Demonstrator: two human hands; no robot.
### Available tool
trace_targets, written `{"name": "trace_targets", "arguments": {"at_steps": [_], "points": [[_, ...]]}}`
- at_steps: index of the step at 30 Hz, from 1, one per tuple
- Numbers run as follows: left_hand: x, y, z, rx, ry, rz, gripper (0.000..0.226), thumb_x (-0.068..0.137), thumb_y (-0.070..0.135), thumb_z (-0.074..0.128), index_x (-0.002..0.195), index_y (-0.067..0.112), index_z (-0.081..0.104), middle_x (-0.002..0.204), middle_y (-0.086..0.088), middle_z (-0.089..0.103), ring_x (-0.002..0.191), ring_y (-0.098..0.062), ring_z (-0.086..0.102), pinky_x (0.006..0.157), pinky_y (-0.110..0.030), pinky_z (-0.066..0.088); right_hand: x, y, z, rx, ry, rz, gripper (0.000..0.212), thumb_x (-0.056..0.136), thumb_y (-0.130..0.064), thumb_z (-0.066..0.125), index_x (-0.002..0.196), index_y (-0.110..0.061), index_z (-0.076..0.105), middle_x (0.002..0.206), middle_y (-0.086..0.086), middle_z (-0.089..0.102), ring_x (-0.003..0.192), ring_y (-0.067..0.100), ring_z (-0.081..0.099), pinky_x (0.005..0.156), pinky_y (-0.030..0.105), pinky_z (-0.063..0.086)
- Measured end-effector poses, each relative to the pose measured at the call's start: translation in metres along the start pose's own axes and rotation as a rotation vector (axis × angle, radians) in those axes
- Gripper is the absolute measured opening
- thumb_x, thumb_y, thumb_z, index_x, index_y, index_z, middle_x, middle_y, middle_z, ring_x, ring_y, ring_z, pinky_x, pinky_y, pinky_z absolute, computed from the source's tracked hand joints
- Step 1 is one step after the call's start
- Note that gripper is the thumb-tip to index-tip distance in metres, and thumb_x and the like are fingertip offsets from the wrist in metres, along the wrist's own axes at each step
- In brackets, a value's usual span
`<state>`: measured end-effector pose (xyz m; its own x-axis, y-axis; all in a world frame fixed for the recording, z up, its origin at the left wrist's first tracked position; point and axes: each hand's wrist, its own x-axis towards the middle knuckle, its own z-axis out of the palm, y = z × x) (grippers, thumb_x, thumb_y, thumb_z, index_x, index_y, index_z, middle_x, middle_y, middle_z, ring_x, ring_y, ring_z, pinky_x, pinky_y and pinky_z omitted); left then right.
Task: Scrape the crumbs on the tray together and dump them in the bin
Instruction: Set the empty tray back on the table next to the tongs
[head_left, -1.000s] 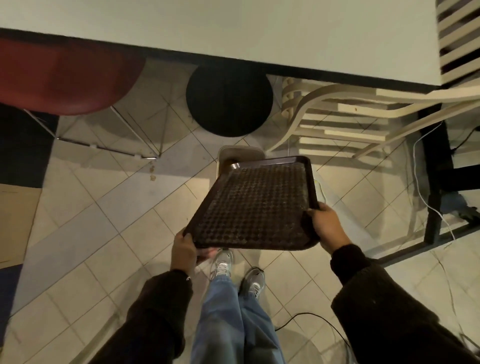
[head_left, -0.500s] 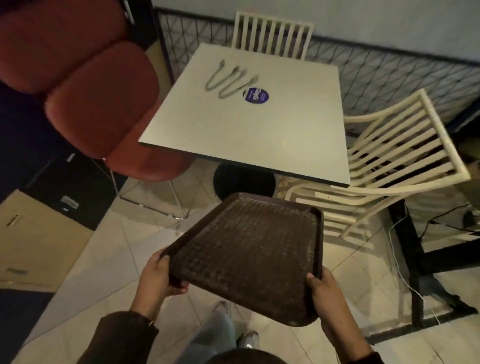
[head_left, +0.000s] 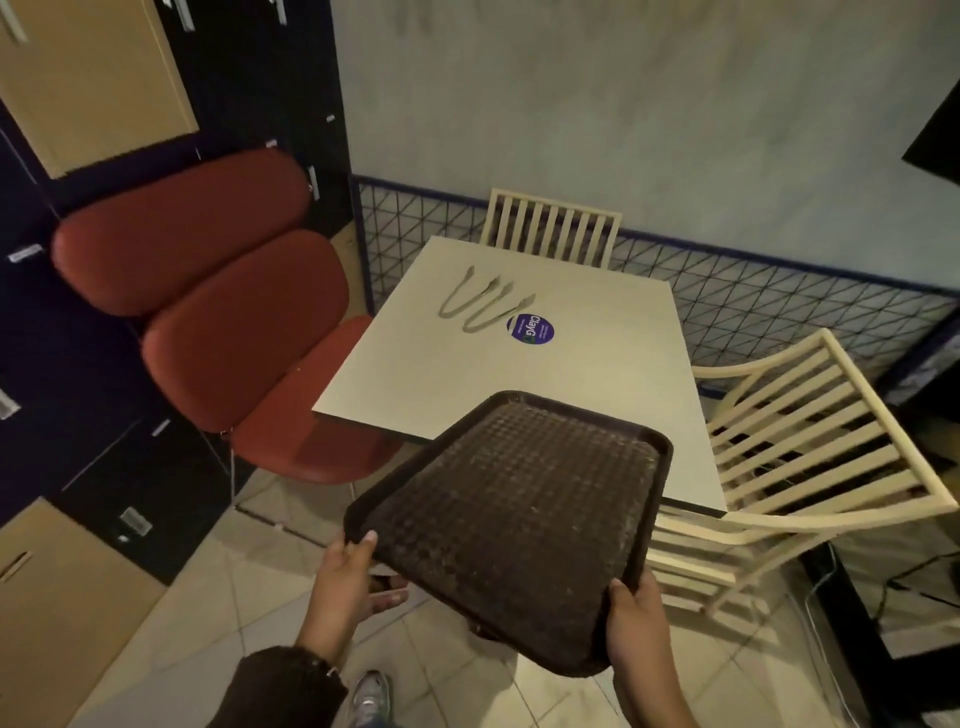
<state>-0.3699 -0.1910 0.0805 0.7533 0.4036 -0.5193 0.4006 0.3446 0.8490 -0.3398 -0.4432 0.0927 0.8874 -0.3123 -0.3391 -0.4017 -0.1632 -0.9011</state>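
Raised since: textured rectangular tray (head_left: 514, 525).

a pale square table (head_left: 545, 374) stands between 2 slatted chairs (head_left: 810, 457) and red padded seats (head_left: 234, 332).

Pale square surface (head_left: 524, 379) bearing two metal tongs (head_left: 480, 306) beside a round purple sticker (head_left: 530, 329); red cushioned chairs (head_left: 249, 358), cream slatted wooden chairs (head_left: 810, 457) alongside.

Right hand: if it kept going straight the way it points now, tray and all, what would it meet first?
Probably the table: the right hand points up and forward along the tray, whose far rim already overlaps the near table edge. Depth is unclear, so the tray may pass above it.
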Motion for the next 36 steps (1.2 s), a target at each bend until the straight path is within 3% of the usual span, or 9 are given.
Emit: {"name": "trace_targets", "arguments": {"at_steps": [5,9,12,17,19,21,25,30,36], "points": [[0.062,0.001,0.023,-0.013,-0.151,-0.192,0.052,0.092,0.011,0.048,0.136,0.025,0.025,0.092,-0.011,0.057,0.069,-0.030,0.058,0.057,-0.036,0.050,0.023,0.005,0.088,0.034,0.185,0.108,0.044,0.095,-0.004,0.038,0.138,-0.007,0.036,0.137,0.016,0.048,0.124,0.035,0.045,0.102,0.042,0.035],[0.104,-0.007,0.028,0.058,-0.252,-0.180,0.064,0.086,-0.001,0.054,0.133,0.030,0.023,0.118,-0.008,0.052,0.094,-0.030,0.057,0.070,-0.041,0.053,0.036,0.010,0.148,0.061,0.241,0.214,0.046,0.094,-0.003,0.044,0.138,0.002,0.033,0.136,0.024,0.046,0.125,0.038,0.044,0.102,0.039,0.032],[0.142,-0.006,0.016,0.168,-0.243,-0.131,0.078,0.079,-0.004,0.057,0.141,0.020,0.017,0.129,-0.014,0.050,0.109,-0.029,0.053,0.095,-0.053,0.045,0.047,0.018,0.180,0.108,0.142,0.355,0.045,0.091,-0.005,0.051,0.134,0.005,0.039,0.132,0.023,0.051,0.120,0.037,0.048,0.103,0.041,0.037],[0.197,0.014,-0.007,0.404,-0.266,-0.069,0.062,0.088,0.003,0.050,0.141,0.020,0.024,0.135,-0.009,0.050,0.120,-0.030,0.049,0.104,-0.046,0.038,0.079,0.049,0.198,0.255,-0.102,0.555,0.035,0.089,-0.023,0.055,0.112,0.003,0.056,0.101,0.025,0.064,0.085,0.043,0.066,0.080,0.059,0.052],[0.210,0.034,-0.012,0.480,-0.228,-0.021,0.054,0.092,0.006,0.046,0.141,0.016,0.028,0.133,-0.008,0.050,0.123,-0.030,0.047,0.103,-0.039,0.037,0.078,0.023,0.192,0.338,-0.096,0.582,0.020,0.097,-0.020,0.041,0.097,-0.003,0.053,0.084,0.028,0.059,0.056,0.039,0.066,0.052,0.047,0.057],[0.229,0.047,-0.018,0.515,-0.196,-0.006,0.046,0.094,0.010,0.043,0.139,0.014,0.034,0.131,-0.009,0.051,0.122,-0.030,0.047,0.099,-0.037,0.038,0.091,0.013,0.184,0.394,-0.010,0.604,0.018,0.100,-0.019,0.034,0.089,-0.010,0.045,0.079,0.026,0.055,0.049,0.035,0.063,0.042,0.038,0.053],[0.274,0.062,-0.027,0.551,-0.149,-0.012,0.038,0.096,0.015,0.041,0.134,0.010,0.043,0.123,-0.009,0.055,0.117,-0.031,0.050,0.096,-0.037,0.039,0.133,0.009,0.157,0.352,0.095,0.575,0.021,0.100,-0.019,0.035,0.101,-0.002,0.047,0.079,0.024,0.056,0.059,0.032,0.060,0.039,0.031,0.052],[0.325,0.074,-0.019,0.612,-0.013,-0.068,0.035,0.096,0.010,0.039,0.129,0.000,0.041,0.124,-0.019,0.052,0.117,-0.035,0.048,0.097,-0.039,0.037,0.188,0.012,0.131,0.219,0.219,0.574,0.042,0.096,-0.007,0.043,0.135,-0.015,0.031,0.106,0.036,0.054,0.066,0.035,0.060,0.065,0.043,0.052],[0.362,0.079,-0.003,0.850,0.108,-0.051,0.025,0.086,-0.005,0.047,0.107,-0.008,0.062,0.106,-0.023,0.063,0.102,-0.040,0.058,0.094,-0.042,0.043,0.250,0.013,0.124,-0.086,0.140,0.498,0.025,0.092,-0.011,0.054,0.114,-0.011,0.042,0.097,0.026,0.060,0.077,0.039,0.064,0.058,0.041,0.056]]}}
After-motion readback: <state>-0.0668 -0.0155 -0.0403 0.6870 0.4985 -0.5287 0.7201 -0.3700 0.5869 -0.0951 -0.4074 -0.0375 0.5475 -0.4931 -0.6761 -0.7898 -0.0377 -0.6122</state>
